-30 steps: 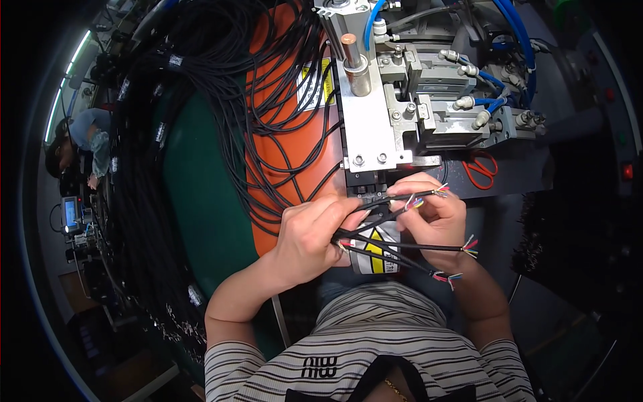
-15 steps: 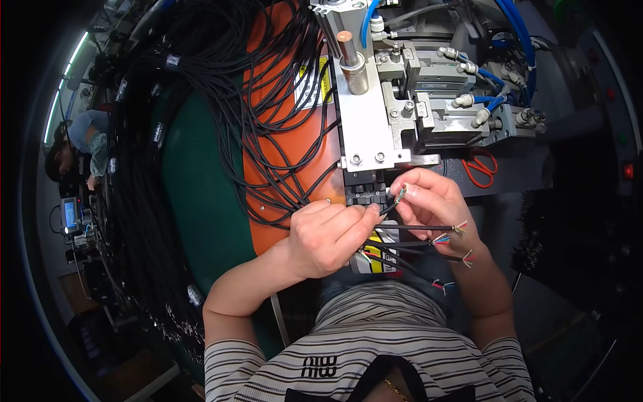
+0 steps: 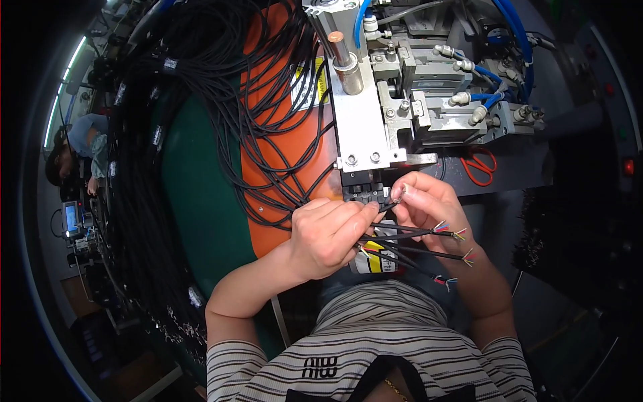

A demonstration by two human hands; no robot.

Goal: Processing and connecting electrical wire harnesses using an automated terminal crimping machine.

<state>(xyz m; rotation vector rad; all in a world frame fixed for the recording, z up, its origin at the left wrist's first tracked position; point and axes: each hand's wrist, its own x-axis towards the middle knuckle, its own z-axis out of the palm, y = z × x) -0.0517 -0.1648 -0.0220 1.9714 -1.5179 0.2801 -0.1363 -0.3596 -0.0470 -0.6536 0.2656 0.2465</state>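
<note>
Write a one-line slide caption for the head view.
Both hands, left hand and right hand, hold black cables with stripped coloured wires at the mouth of a metal machine.

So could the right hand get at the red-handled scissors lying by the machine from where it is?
Probably yes. The scissors lie in the open on the grey surface just beyond the right hand, with nothing between them. But its fingers are pinching a black cable, so it would need to let go first.
</note>
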